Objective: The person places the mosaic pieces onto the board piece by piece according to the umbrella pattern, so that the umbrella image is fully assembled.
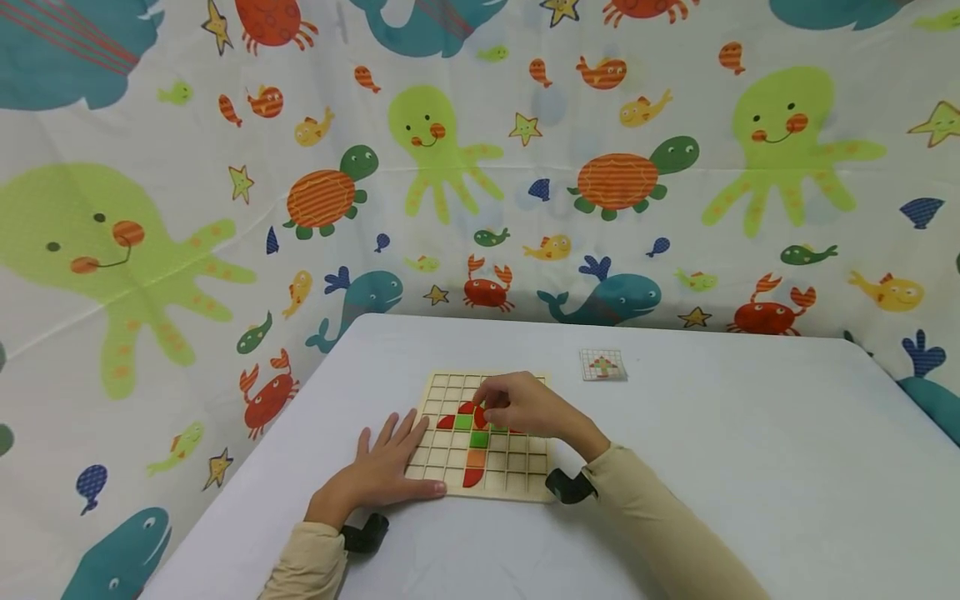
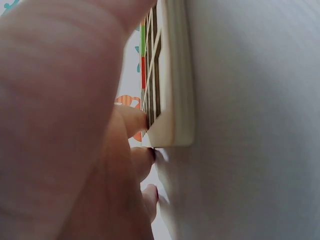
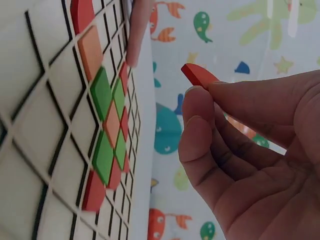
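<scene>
A wooden grid board (image 1: 525, 483) lies on the table. Thumb and fingertips of my right hand (image 1: 531, 407) pinch a red tile (image 3: 199, 76) with a rounded side, held up off the board in the right wrist view. Spread at the board's left edge, my left hand (image 1: 382, 473) rests with straight fingers, its thumb along the near edge. On the grid, a green tile (image 1: 478, 439), an orange tile (image 1: 476, 459) and a rounded red tile (image 1: 473, 477) form a column. More red and green tiles sit above it, partly hidden by my right hand.
A small card (image 1: 602, 365) with a grid and a coloured figure lies beyond the board to the right. The white table (image 1: 750, 450) reaches back to a curtain (image 1: 525, 225) printed with sea animals. Both wrists carry black camera mounts.
</scene>
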Demonstrator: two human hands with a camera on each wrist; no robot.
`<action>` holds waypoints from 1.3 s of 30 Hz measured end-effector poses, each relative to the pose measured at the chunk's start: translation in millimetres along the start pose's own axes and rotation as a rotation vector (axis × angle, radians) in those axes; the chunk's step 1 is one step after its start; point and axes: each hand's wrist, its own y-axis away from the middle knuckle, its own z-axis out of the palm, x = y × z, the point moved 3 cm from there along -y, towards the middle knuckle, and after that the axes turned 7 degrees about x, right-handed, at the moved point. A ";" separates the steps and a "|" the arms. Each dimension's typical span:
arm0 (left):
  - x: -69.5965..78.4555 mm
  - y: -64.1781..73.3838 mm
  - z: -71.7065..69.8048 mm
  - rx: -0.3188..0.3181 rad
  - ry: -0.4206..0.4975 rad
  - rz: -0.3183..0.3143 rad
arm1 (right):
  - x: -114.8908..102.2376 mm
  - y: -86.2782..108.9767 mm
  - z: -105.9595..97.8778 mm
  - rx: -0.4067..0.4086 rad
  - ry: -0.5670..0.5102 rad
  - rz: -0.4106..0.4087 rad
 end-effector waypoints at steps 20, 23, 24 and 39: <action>0.8 -1.1 0.7 0.015 0.025 0.036 | -7.2 -4.6 59.1 -0.122 0.090 -0.036; -0.5 -1.0 -0.5 0.018 0.019 0.030 | -6.5 -6.3 63.7 -0.136 0.100 -0.042; -1.0 -0.9 -0.8 0.017 0.014 0.028 | -6.9 -6.8 64.9 -0.142 0.105 -0.041; 1.0 0.9 -2.2 0.010 0.020 0.005 | -13.0 -6.5 73.1 -0.181 0.243 -0.111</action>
